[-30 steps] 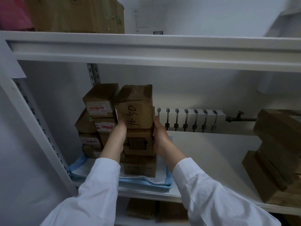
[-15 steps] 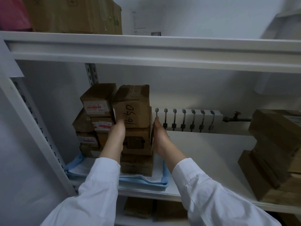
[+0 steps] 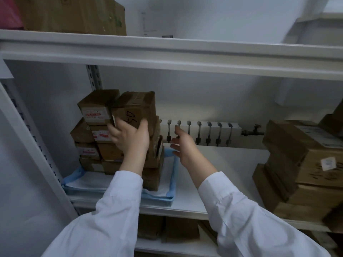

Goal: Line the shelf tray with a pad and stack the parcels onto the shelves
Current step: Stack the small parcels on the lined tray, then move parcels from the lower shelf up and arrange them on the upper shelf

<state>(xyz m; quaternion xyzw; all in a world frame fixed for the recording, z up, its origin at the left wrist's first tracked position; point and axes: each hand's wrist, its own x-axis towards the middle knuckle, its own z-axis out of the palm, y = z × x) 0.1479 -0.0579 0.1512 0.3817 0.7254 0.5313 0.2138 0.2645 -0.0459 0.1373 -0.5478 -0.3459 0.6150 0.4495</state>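
**Parcels stacked in the lined tray, left hand on the top box**

A blue tray (image 3: 171, 184) sits at the left end of the middle shelf (image 3: 219, 164), lined with a white pad (image 3: 96, 180) that shows along its front and right side. Brown cardboard parcels stand in it in two columns, touching each other: a rear-left stack (image 3: 89, 134) with white and red labels, and a front stack (image 3: 152, 164) just beside it. On top of the front stack sits the parcel with handwritten numbers (image 3: 137, 108).

The left hand (image 3: 130, 138) lies flat against the front face of that top parcel, fingers spread and wrapping its lower edge, thumb on the right. The right hand (image 3: 183, 145) is open, fingers loosely extended, holding nothing, near the stack's right side but apart from it.

More brown boxes (image 3: 304, 164) are piled at the right end of the same shelf, well apart from the tray. A large carton (image 3: 74, 13) stands on the upper shelf (image 3: 185, 52)
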